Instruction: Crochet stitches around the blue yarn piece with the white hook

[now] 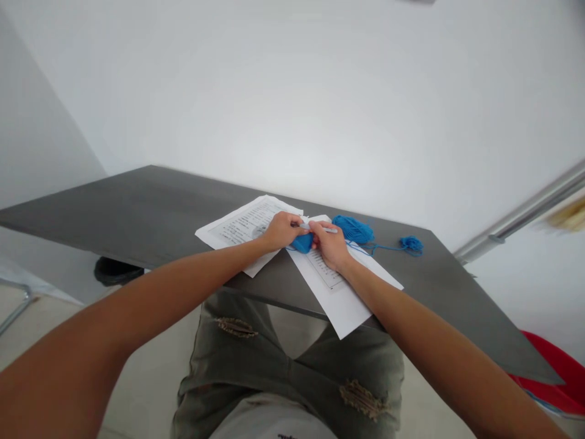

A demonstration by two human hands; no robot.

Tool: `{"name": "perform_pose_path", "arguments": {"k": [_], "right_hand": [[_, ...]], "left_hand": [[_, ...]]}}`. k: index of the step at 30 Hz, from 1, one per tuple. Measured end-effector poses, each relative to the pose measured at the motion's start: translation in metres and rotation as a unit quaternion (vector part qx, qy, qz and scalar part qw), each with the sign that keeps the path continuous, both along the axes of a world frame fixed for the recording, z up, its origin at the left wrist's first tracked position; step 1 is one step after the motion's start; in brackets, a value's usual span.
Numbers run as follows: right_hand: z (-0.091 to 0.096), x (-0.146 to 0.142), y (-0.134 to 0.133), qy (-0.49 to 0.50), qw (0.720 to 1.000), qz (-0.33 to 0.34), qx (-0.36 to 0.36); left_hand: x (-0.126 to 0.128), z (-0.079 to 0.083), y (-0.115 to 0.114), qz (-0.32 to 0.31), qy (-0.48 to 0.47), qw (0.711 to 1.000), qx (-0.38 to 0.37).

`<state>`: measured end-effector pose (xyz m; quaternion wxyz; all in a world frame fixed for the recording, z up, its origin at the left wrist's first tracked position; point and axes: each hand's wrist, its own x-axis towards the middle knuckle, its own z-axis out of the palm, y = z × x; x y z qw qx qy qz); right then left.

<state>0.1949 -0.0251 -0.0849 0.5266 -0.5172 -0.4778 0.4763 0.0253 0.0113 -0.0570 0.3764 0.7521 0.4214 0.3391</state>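
My left hand [281, 231] is closed on a small blue piece of crochet work [301, 243], pinching it near its top edge. In my right hand [331, 246] is a thin, light grey crochet hook [328, 230], held like a pen with its tip toward the left hand. Fingers hide the hook's tip and part of the piece. Just beyond the right hand lies a loose skein of blue yarn [353, 229]. A strand runs from there to a small tangled bundle of blue yarn [412, 245] farther right.
Two printed sheets, a left one [242, 224] and a right one [342, 308], lie under the hands on the dark grey table [183, 213]. The right sheet overhangs the front edge. A white wall stands behind. A black bin [116, 270] and a red chair [548, 366] are beside the table.
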Motion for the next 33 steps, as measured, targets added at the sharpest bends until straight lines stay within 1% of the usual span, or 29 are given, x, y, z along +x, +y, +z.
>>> {"name": "perform_pose_path", "arguments": {"k": [3,6,10,12,16,20,25,28,33], "right_hand": [[0.002,0.007,0.004,0.011,1.0,0.027,-0.01],[0.005,0.015,0.007,0.025,0.997,0.068,-0.018],[0.004,0.025,0.007,0.061,0.994,0.095,-0.004],[0.004,0.028,0.004,0.085,0.992,0.088,0.014],[0.009,0.027,-0.006,0.124,0.99,0.058,0.04],[0.017,0.023,-0.013,0.143,0.989,0.023,0.028],[0.018,0.023,-0.011,0.158,0.987,0.003,0.011],[0.017,0.025,-0.011,0.16,0.987,0.001,0.01],[0.017,0.03,-0.017,0.15,0.989,-0.005,0.018]], "left_hand": [[0.002,-0.003,0.005,0.005,-0.007,1.0,-0.018],[0.003,-0.004,0.009,0.013,-0.031,0.999,-0.039],[0.006,-0.002,0.007,0.018,-0.106,0.991,-0.082],[0.008,0.001,0.003,0.009,-0.152,0.981,-0.119],[0.011,0.009,-0.003,-0.026,-0.202,0.959,-0.196],[0.016,0.011,-0.007,-0.024,-0.207,0.948,-0.241],[0.02,0.013,-0.009,-0.046,-0.212,0.929,-0.301],[0.021,0.014,-0.009,-0.047,-0.219,0.923,-0.312],[0.023,0.014,-0.01,-0.081,-0.212,0.921,-0.318]]}}
